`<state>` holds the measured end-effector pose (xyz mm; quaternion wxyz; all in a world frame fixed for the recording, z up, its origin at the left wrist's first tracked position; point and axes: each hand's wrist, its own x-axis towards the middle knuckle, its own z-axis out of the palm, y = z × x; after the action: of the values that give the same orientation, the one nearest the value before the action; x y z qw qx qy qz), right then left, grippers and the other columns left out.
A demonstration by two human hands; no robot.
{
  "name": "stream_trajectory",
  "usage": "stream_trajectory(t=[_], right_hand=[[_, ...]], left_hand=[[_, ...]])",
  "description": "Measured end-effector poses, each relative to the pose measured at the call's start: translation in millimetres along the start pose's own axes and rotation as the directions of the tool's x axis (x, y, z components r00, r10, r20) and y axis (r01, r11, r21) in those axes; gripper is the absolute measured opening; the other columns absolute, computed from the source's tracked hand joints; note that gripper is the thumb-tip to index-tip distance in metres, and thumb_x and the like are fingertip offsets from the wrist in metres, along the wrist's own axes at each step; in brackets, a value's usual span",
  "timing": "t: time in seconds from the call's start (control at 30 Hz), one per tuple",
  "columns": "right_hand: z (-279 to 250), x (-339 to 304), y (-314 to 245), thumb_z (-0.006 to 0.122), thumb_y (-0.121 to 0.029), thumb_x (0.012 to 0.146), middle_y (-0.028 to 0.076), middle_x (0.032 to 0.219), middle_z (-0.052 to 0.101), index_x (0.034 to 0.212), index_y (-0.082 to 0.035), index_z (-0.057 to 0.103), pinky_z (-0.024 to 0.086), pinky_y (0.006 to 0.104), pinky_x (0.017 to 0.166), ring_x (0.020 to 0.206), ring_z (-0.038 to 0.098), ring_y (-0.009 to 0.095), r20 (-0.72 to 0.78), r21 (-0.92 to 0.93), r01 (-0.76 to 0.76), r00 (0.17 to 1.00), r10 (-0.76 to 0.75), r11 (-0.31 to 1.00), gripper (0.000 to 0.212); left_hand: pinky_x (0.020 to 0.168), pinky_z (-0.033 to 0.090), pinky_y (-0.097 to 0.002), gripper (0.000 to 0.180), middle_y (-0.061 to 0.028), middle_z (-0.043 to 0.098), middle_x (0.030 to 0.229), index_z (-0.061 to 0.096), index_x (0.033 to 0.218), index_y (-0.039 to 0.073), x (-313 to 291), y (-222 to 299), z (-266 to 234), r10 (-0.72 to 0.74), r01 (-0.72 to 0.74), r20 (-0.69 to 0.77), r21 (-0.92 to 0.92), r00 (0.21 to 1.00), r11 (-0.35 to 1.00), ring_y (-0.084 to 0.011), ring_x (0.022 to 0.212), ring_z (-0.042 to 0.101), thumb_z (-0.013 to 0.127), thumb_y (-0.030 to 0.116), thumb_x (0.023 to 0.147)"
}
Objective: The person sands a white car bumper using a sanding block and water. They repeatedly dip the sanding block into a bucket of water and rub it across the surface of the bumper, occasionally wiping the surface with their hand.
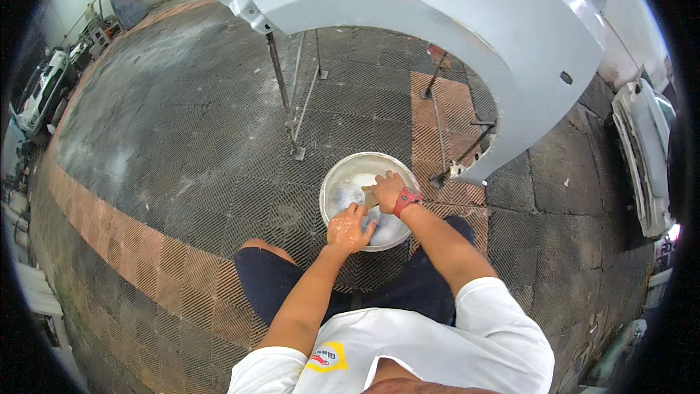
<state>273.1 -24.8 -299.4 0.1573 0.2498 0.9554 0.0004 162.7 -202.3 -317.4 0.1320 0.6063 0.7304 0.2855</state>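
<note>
A round whitish bucket (329, 222) stands on the floor between my knees, with cloudy, pale liquid inside. Over its middle, my right hand (388, 190) grips a small flat yellowish-tan piece (371, 200), perhaps sandpaper or a scraping pad; its exact kind is hard to make out. A red watch sits on that wrist. At the near left of the rim, my left hand (347, 229) reaches over the bucket, wet and streaked with white residue. Its thumb stands apart from the fingers, whose tips come close to the tan piece.
A large light-grey car fender (510, 36) rests on a dark metal stand (277, 73) just ahead, its arch reaching to the right of the bucket. Another car panel (645, 157) leans at the far right. Car parts (45, 91) line the left wall. Ribbed tiles cover the floor.
</note>
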Motion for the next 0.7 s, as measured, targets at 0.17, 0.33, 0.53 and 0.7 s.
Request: stream_trajectory(t=[0.17, 0.33, 0.53, 0.7], right_hand=[[-91.8, -59.8, 17.7, 0.072, -0.016, 0.09, 0.009, 0.125, 0.073, 0.118, -0.016, 0.082, 0.051, 0.0468, 0.105, 0.122, 0.066, 0.032, -0.047, -0.219, 0.073, 0.995, -0.085, 0.973, 0.03], [-266.2, -131.3, 26.7, 0.068, -0.006, 0.086, 0.011, 0.132, 0.068, 0.125, -0.012, 0.074, 0.051, 0.0528, 0.105, 0.125, 0.063, 0.036, -0.635, 0.002, 0.04, 0.772, -0.03, 0.999, 0.039], [-404.9, -153.3, 72.0, 0.076, -0.016, 0.093, 0.009, 0.134, 0.068, 0.135, -0.021, 0.071, 0.057, 0.0492, 0.102, 0.12, 0.068, 0.035, -0.904, -0.112, -0.053, 0.421, -0.08, 0.992, 0.043], [-446.5, -129.2, 70.9, 0.07, -0.015, 0.098, 0.016, 0.144, 0.065, 0.138, -0.015, 0.07, 0.053, 0.0517, 0.108, 0.13, 0.062, 0.038, -0.848, -0.09, -0.01, 0.524, -0.071, 0.996, 0.04]], left_hand=[[0.077, 0.061, -0.0503, 0.027, -0.0171, 0.077, 0.082, 0.079, 0.105, 0.009, 21.9, -47.4, 37.6, -0.055, 0.105, 0.231, -0.212, 0.971, 0.972, -0.0351, 0.076, 0.076, 0.074, 0.035, 0.099], [0.1, 0.058, -0.0418, 0.055, -0.0154, 0.075, 0.124, 0.062, 0.146, 0.003, 116.0, -94.6, -92.0, -0.14, 0.172, 0.1, -0.591, 0.985, 0.788, -0.0246, 0.113, 0.072, 0.082, 0.017, 0.097], [0.12, 0.044, -0.0568, 0.091, -0.0235, 0.049, 0.164, 0.039, 0.163, 0.003, 227.4, -35.1, -307.8, -0.38, 0.003, -0.167, -0.913, 0.91, 0.408, -0.0408, 0.148, 0.05, 0.059, 0.07, 0.105], [0.124, 0.044, -0.0578, 0.082, -0.0218, 0.044, 0.166, 0.032, 0.166, -0.001, 254.3, 7.7, -361.1, -0.327, -0.147, -0.182, -0.981, 0.927, 0.129, -0.0425, 0.149, 0.049, 0.05, 0.06, 0.113]])
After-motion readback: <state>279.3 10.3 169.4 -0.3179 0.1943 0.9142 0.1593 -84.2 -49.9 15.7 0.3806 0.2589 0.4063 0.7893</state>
